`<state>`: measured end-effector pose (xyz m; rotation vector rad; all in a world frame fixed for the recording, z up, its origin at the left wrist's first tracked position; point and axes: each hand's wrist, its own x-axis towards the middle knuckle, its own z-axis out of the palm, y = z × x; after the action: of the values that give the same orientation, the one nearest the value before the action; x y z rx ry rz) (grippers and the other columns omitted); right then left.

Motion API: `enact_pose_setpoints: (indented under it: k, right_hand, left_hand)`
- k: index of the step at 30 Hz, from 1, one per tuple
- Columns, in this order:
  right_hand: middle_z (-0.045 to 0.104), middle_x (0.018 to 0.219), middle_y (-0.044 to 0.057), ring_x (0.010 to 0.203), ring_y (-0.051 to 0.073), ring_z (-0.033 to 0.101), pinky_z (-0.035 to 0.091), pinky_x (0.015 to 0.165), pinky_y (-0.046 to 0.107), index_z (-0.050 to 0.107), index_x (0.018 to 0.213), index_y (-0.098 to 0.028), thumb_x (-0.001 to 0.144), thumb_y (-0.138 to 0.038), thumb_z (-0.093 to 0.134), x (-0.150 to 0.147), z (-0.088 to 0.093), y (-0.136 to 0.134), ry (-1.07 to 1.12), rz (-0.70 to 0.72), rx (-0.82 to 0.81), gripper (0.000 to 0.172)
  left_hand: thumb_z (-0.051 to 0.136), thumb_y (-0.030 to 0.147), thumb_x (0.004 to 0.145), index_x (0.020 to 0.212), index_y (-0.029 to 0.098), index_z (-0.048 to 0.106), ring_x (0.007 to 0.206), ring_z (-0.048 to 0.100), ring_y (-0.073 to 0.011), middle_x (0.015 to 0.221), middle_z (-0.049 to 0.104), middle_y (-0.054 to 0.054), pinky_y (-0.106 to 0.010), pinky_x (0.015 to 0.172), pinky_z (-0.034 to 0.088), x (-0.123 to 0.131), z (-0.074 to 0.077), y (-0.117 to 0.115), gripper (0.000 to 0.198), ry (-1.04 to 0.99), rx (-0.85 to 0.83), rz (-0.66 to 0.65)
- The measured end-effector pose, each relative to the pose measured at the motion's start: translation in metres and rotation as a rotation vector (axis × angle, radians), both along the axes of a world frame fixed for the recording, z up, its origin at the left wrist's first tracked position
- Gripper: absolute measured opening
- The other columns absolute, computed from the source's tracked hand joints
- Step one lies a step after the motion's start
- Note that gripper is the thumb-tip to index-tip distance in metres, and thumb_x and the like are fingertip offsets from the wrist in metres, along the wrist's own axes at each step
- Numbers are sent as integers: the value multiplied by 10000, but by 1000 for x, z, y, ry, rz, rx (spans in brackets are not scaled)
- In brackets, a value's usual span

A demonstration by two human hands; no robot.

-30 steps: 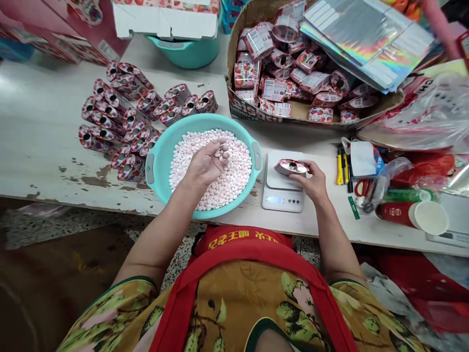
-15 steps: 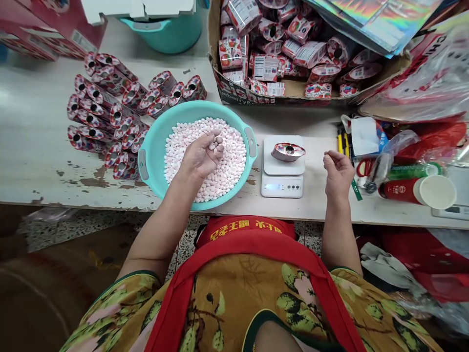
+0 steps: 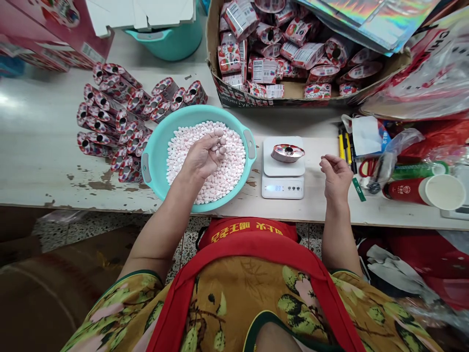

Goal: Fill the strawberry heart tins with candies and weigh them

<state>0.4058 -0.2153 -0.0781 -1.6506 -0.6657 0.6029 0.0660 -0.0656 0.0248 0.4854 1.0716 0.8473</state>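
My left hand (image 3: 203,156) hovers above a turquoise bowl (image 3: 156,168) filled with small pale pink and white candies (image 3: 218,183). Its fingers are curled in, and I cannot make out whether candies lie inside them. On the white digital kitchen scale (image 3: 283,168) sits one upright printed packet (image 3: 288,152) with a round hole on top. The scale's display is lit and looks like 89. My right hand (image 3: 336,176) rests in the air right of the scale, touching neither scale nor packet. Its fingers are loosely bent, slightly apart, with nothing visible in them.
Several similar packets (image 3: 124,115) stand left of the bowl. A cardboard box (image 3: 234,93) of packets stands at the back, with shiny film sheets (image 3: 370,19) over it. Pens (image 3: 344,144), scissors (image 3: 366,167) and a red paper cup (image 3: 405,189) lie right. A second turquoise bowl (image 3: 176,44) is behind.
The scale's display has gone from about 0 to what looks like 89. My right hand has shifted slightly left. My left hand stays over the bowl; the view has moved a little.
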Motion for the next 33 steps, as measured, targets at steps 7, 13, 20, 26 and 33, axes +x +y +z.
enact_pose_setpoints:
  k: [7, 13, 20, 26, 33]
  right_hand:
    - [760, 1033, 77, 937, 191, 716, 594, 946, 409, 718, 1022, -188, 723, -484, 824, 0, -2, -1, 37, -13, 10, 434]
    - [753, 1023, 83, 925, 188, 703, 582, 928, 400, 713, 1009, -177, 711, -472, 831, 2, 0, -1, 75, -17, 19, 436]
    - [647, 1381, 109, 1245, 301, 597, 552, 965, 467, 715, 1177, -263, 616, -502, 912, -15, 10, 18, -244, 289, -82, 641]
    - [735, 1082, 70, 1000, 242, 663, 567, 926, 420, 674, 1014, -227, 670, -625, 842, -36, 27, 59, -47, 385, -4, 553]
    - [699, 776, 14, 648, 153, 598, 490, 589, 274, 734, 905, -203, 704, -647, 838, -86, 100, 106, 148, 823, -98, 499]
  left_hand:
    - [711, 106, 879, 864, 128, 661, 406, 389, -14, 577, 504, 39, -102, 374, 204, 32, 18, 0, 57, 69, 134, -204]
    - [741, 347, 950, 626, 119, 558, 342, 226, 16, 459, 332, 70, -115, 371, 96, 84, 28, -3, 437, 59, 147, -500]
    - [730, 386, 955, 689, 134, 545, 354, 297, 5, 514, 429, 55, -107, 365, 136, 124, 20, 2, 410, -13, 66, -396]
    - [752, 347, 933, 749, 133, 571, 418, 406, -10, 614, 497, 38, -111, 371, 207, 90, 19, -1, 335, -130, 50, -138]
    - [681, 526, 958, 855, 116, 663, 503, 554, -77, 692, 620, -22, -181, 481, 423, 38, 6, -13, 423, -180, -69, 113]
